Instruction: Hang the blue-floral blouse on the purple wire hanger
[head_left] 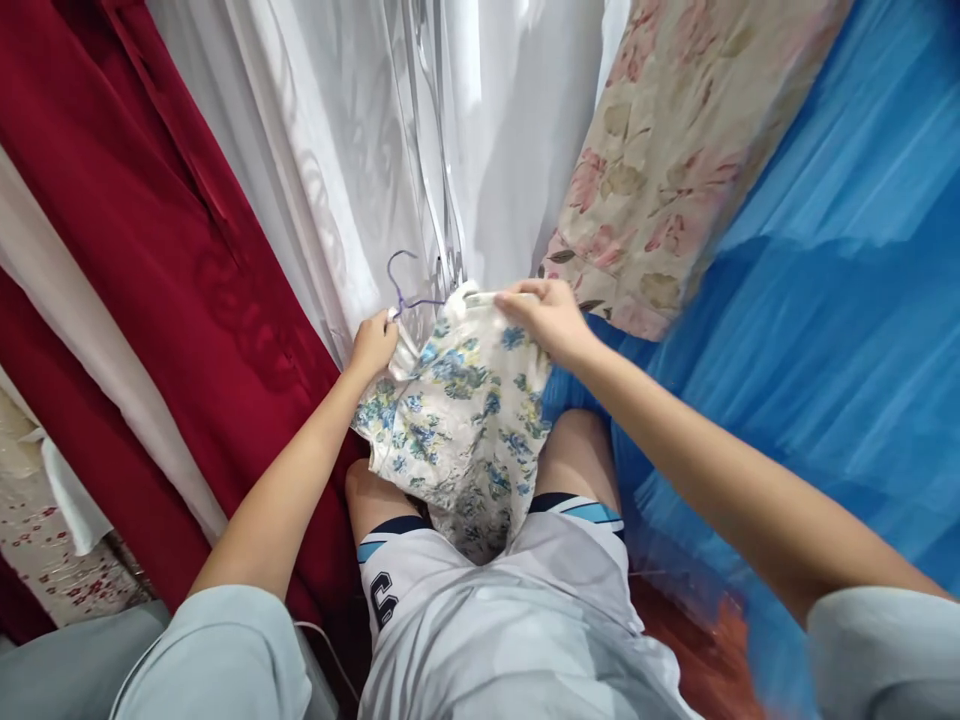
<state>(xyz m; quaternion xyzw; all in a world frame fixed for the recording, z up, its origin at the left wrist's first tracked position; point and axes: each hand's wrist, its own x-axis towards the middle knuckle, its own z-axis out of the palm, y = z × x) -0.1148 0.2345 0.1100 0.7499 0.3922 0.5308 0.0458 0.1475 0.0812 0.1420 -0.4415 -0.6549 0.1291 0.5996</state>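
Observation:
A white garment [457,420] with blue, green and yellow flowers hangs between my hands, over my lap. My left hand [375,345] is closed at its upper left edge, right beside a thin purple clothes hanger [403,275]. The hanger's hook points up, and one arm of it runs toward the garment's neckline; the rest is hidden. With fingers and thumb, my right hand [553,322] pinches the white upper edge on the other side. Whether my left fingers also grip the hanger I cannot tell.
Long hanging clothes surround me: dark red fabric [195,250] at the left, white fabric [517,120] with loose ribbons [431,170] ahead, a pink-flowered cloth [652,190] and blue tulle [825,330] at the right. A thin white cord [330,645] lies by my left leg.

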